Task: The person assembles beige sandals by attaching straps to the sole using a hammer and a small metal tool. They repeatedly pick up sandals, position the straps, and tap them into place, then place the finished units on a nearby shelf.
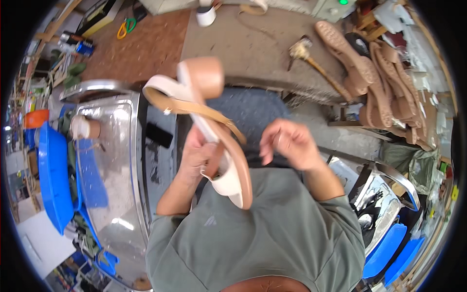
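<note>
Left grip (196, 153): holding sandal (210, 113), heel outward | right grip (291, 145): half-open, fingers bent | hammer (319, 70) on surface (233, 44)

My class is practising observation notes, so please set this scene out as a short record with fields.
Left hand: grips a sandal
Right hand: raised, fingers loosely curled, no item visible in it
Sandal: pale upper, tan strap, block heel toward the bench, toe toward the person; slightly blurred
Bench, left: scissors with green and yellow handles
Bench, right: hammer, beside piled tan heeled soles
</note>
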